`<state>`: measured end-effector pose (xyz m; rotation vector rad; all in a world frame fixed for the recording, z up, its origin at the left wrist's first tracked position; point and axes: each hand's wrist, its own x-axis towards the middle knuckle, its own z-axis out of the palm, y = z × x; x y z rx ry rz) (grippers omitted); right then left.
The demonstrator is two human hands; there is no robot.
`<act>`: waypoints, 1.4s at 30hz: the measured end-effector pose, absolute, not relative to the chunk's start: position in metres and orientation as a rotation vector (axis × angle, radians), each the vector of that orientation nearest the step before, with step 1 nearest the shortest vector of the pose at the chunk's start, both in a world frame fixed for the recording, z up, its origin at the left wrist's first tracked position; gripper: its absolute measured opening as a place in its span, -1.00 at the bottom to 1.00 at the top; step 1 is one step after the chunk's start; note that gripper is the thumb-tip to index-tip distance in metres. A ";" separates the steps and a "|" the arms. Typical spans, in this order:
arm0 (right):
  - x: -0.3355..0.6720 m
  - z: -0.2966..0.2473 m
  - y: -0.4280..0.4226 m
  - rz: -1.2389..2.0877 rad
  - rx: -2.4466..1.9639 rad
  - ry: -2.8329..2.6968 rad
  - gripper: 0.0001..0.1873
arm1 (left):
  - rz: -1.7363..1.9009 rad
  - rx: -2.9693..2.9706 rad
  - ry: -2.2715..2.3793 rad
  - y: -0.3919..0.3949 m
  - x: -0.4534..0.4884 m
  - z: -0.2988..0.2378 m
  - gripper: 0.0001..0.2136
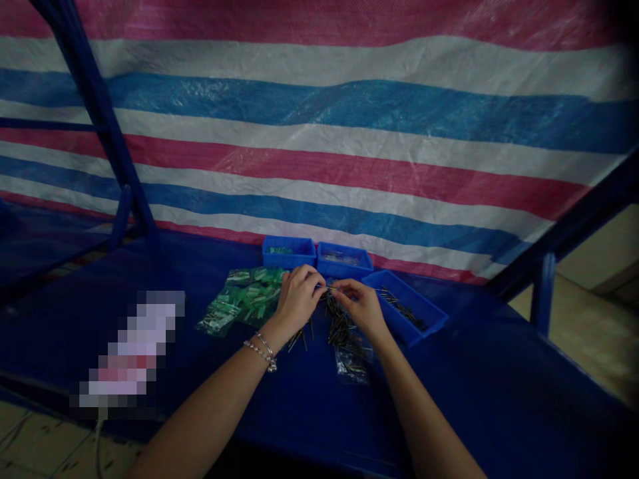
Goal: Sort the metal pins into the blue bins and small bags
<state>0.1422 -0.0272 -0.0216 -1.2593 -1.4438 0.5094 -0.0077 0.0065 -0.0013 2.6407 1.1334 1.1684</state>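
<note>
Your left hand (297, 294) and right hand (365, 309) nearly meet over the table (309, 412), thumb and forefinger of each pinching an end of a thin piece (327, 287), which spans the gap between them. Below lies a pile of dark pins (340, 327); bagged green pieces (247, 296) sit beside your left hand, a blue tray (430, 330) of more pins beside your right.

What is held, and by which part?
A thin, greyish, metallic-looking rod: left hand pinching one end, right hand at the other; fine details unclear.
</note>
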 end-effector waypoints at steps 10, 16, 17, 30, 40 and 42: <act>0.155 -0.015 -0.026 0.532 -1.153 -1.212 -0.78 | 0.941 2.652 1.178 0.009 -0.008 -0.008 -0.86; 0.177 -0.009 -0.030 0.270 -1.177 -0.923 -0.73 | 0.782 2.678 1.029 0.008 -0.008 -0.010 -0.93; 0.180 -0.009 -0.030 0.245 -1.177 -0.888 -0.72 | 0.766 2.685 1.005 0.009 -0.008 -0.011 -0.93; 0.197 -0.015 -0.032 -0.018 -1.526 -0.992 -0.53 | 0.589 2.695 0.971 0.013 -0.006 -0.034 -0.88; 0.158 -0.020 -0.030 0.092 -1.577 -1.448 -0.72 | 0.549 2.757 1.024 0.010 -0.006 -0.031 -0.88; 0.147 -0.025 -0.028 0.099 -1.617 -1.606 -0.70 | 0.530 2.766 1.051 0.010 -0.006 -0.030 -0.91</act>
